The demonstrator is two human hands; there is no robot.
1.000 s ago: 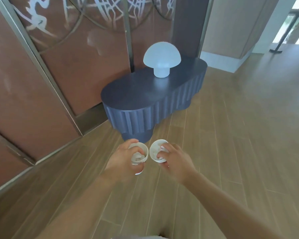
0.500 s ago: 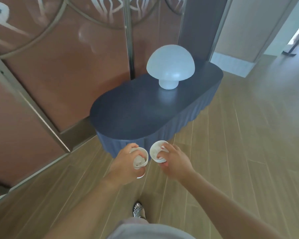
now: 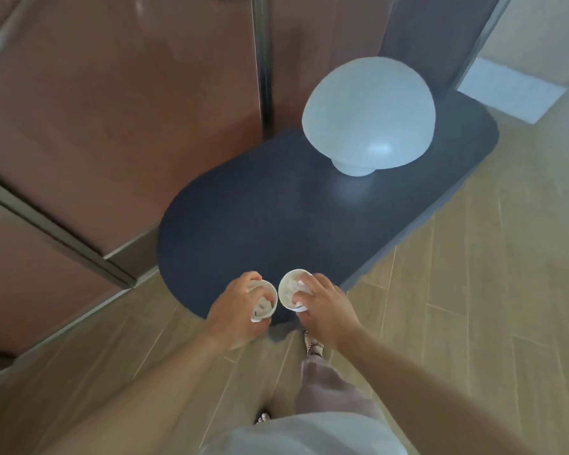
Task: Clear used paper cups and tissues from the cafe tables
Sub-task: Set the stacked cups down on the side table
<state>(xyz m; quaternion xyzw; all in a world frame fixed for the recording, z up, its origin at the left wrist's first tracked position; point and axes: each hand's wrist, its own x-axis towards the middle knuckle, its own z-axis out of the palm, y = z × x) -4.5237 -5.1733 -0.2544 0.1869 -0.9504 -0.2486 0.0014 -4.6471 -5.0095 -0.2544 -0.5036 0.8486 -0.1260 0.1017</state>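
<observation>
My left hand (image 3: 235, 308) grips a white paper cup (image 3: 264, 300) with crumpled tissue inside it. A second white paper cup (image 3: 289, 289), also stuffed with tissue, sits in my right hand (image 3: 324, 307). Both cups are held side by side, almost touching, over the near end of a dark oval table (image 3: 243, 231). The lower parts of both cups are hidden by my fingers.
A white mushroom-shaped lamp (image 3: 368, 116) stands on the far half of the table. Brown wall panels with metal frames (image 3: 89, 126) run along the left and behind. Wooden plank floor (image 3: 490, 257) spreads to the right. My feet and light clothing show below.
The view has closed in on the table and tilted down: both hands with their cups now hover over its near end instead of in front of it. The grips are unchanged.
</observation>
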